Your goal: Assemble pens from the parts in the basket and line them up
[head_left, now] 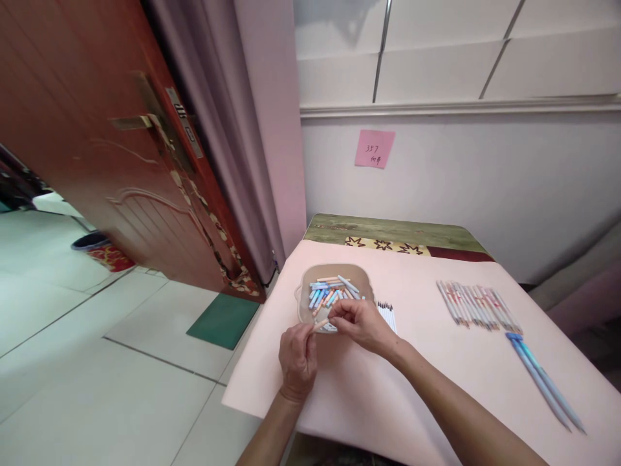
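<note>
My left hand (297, 359) pinches one end of a short beige pen-like piece (321, 325) at the near edge of a beige plastic basket (305, 285). The fingers of my right hand (359, 321) are closed at the other end of that piece, over the basket's near right side. Inside the basket lie several short blue, white and orange pen-like pieces (320, 294). Partly hidden behind my right hand, a row of thin white sticks with dark tips (388, 317) lies on the pink-covered table (412, 278).
Several pens in a row (478, 304) lie on the right of the table, with two long blue-grey pointed sticks (546, 382) nearer. A pink note (374, 149) is on the wall. At the left are a brown door (145, 162) and a green mat (223, 320).
</note>
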`<state>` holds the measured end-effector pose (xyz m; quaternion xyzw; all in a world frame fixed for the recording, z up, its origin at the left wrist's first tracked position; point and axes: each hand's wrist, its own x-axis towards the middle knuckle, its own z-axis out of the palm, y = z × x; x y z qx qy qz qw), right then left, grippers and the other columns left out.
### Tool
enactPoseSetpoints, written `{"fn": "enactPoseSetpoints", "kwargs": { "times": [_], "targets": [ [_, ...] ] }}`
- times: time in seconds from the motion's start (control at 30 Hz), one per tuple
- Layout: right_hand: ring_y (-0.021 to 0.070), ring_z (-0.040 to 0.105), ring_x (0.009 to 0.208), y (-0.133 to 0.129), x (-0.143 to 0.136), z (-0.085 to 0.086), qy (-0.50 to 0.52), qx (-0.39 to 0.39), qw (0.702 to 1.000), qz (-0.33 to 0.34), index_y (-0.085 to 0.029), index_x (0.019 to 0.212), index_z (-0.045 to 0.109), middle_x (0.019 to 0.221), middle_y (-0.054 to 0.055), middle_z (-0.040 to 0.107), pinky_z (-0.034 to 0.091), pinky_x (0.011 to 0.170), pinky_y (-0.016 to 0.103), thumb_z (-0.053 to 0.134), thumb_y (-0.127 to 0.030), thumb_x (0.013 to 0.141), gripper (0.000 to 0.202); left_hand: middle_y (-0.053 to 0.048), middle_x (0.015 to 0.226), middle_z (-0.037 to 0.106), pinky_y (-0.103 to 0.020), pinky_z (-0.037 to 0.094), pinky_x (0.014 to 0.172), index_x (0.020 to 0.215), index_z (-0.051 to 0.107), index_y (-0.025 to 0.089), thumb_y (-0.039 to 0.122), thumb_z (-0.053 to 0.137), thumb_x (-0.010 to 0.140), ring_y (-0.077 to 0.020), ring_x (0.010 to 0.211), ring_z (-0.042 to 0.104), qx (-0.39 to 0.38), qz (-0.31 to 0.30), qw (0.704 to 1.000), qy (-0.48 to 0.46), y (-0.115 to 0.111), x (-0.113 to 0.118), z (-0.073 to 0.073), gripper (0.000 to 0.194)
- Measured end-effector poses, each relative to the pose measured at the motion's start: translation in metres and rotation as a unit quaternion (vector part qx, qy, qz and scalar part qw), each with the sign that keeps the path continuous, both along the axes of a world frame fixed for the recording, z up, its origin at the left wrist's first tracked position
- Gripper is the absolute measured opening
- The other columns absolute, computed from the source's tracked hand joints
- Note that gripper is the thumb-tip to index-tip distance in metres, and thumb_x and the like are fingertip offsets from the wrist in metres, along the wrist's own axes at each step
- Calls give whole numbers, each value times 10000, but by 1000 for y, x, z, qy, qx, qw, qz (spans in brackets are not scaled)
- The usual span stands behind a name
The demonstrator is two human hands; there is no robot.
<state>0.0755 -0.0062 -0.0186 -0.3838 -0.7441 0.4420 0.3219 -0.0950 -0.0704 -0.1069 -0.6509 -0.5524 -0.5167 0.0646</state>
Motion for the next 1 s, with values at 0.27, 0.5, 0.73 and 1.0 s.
{"fn": "enactPoseSetpoints", "kwargs": {
  "times": [0.27, 0.5, 0.73, 1.0],
  "targets": [
    [121, 549, 553, 14, 34, -6, -4, 4, 988, -153, -177, 844, 666, 627, -17, 624, 411, 524, 212, 592, -306, 752, 175, -82, 898, 627, -335, 494, 740, 1083, 519, 169, 258, 457, 906, -191, 812, 610, -64, 22, 983, -173, -3, 0, -4, 208],
    [144, 580, 550, 30, 46, 0, -64, 40, 976, -205, -196, 737, 669, 597, -5, 641, 415, 527, 231, 583, -340, 774, 171, -35, 738, 660, -272, 467, 611, 917, 536, 173, 372, 479, 896, -115, 571, 512, -142, 5, 857, -495, -11, 8, 58, 207],
    [132, 567, 547, 24, 51, -6, 143, -62, 963, -220, -165, 816, 618, 631, 0, 610, 459, 524, 234, 613, -446, 780, 284, -148, 983, 707, -296, 524, 653, 990, 604, 141, 229, 613, 769, -143, 667, 624, -251, -92, 647, -714, 5, -5, 107, 239],
    [116, 556, 571, 16, 64, 6, 224, -161, 932, -233, -162, 821, 627, 683, 4, 624, 453, 535, 229, 739, -422, 666, 322, -23, 769, 661, -317, 496, 753, 790, 529, 179, 219, 654, 678, -158, 718, 623, -245, -153, 728, -622, 52, -4, 128, 172]
  ]
}}
